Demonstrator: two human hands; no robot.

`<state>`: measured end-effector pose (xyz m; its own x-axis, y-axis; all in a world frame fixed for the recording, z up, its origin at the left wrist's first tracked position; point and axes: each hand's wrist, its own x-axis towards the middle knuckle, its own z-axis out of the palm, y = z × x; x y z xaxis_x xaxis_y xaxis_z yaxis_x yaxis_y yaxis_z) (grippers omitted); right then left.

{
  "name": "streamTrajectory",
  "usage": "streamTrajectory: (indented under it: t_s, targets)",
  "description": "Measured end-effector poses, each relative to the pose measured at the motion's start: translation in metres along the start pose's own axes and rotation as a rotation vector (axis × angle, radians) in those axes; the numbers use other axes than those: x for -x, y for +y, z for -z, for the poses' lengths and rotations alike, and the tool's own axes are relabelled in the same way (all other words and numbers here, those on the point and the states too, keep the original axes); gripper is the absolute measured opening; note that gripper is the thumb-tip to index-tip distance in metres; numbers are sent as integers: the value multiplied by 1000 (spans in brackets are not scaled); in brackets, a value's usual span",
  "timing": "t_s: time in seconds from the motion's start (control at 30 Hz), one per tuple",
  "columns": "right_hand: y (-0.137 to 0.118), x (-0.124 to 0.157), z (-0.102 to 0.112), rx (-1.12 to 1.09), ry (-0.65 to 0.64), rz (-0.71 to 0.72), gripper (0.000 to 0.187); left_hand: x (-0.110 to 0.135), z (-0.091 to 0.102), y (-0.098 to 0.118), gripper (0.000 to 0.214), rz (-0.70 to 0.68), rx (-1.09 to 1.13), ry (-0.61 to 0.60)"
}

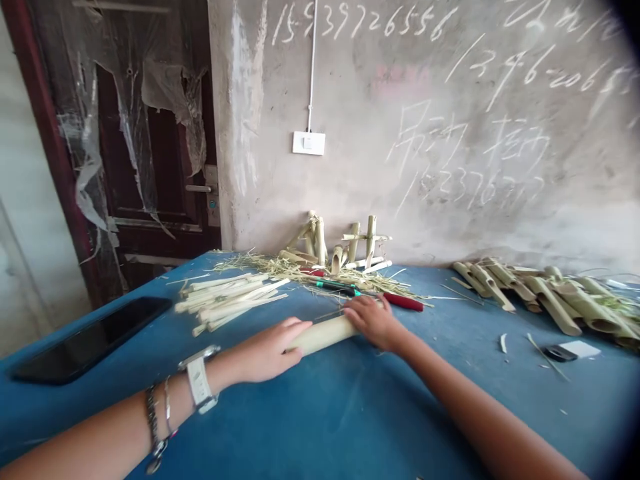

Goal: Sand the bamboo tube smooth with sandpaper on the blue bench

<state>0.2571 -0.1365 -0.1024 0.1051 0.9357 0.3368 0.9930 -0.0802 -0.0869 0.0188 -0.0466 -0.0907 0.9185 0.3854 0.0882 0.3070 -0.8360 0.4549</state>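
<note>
Plastic sheeting (87, 140) is hanging in torn strips over a dark door (155, 153) at the far left, while we are facing a blue surface (280, 427). A black phone (95, 341) is lying flat along the left edge. Moving right, we are wearing a pale-banded watch (199, 381) and two bracelets (153, 408) on our left wrist. Beyond the watch, a heap of pale sticks (230, 300) is lying loosely stacked. Our left hand (265, 350) is holding the left end of a bamboo tube (325, 335), thumb below and fingers on top. The tube is slanting across the middle of the surface, its right end sitting farther from us. Behind it, some bamboo stands (320, 240) are standing near the wall (350, 180), and a green-and-black tool (337, 288) is lying among shavings (245, 262). Our right hand (370, 323) is gripping the tube's right end, its curled fingers hiding that end from us. Just beyond this hand, a red handle (404, 302) is pointing right. White writing (425, 143) is running across the wall above. Farther right, cut bamboo pieces (553, 303) are lying in a pile, and a small black-and-white object (573, 351) is resting in front of them.
</note>
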Motion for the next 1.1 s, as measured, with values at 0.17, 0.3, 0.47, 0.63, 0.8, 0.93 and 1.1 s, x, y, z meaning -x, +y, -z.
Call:
streamTrajectory:
  t_s: [0.17,0.3,0.47,0.63,0.8,0.93,1.1]
  targets:
    - [-6,1,-9,-5,18,-25,43,-1,0,-1,61,-40,-24,38]
    - [-44,4,-11,-116,-25,339,46,-5,-7,-7,55,-73,16,76]
    - [10,-7,-15,-1,45,-34,45,-5,-12,1,54,-63,12,121]
    - [-7,0,-13,2,63,-30,46,-1,-13,14,46,-87,-80,131]
    - [-76,12,0,-204,-2,480,47,1,-13,14,50,-114,16,64]
    - [-31,-2,0,-156,28,162,42,4,-13,14,72,-104,30,-35]
    - [-31,4,-1,-113,87,-9,45,2,-18,15,73,-128,18,18]
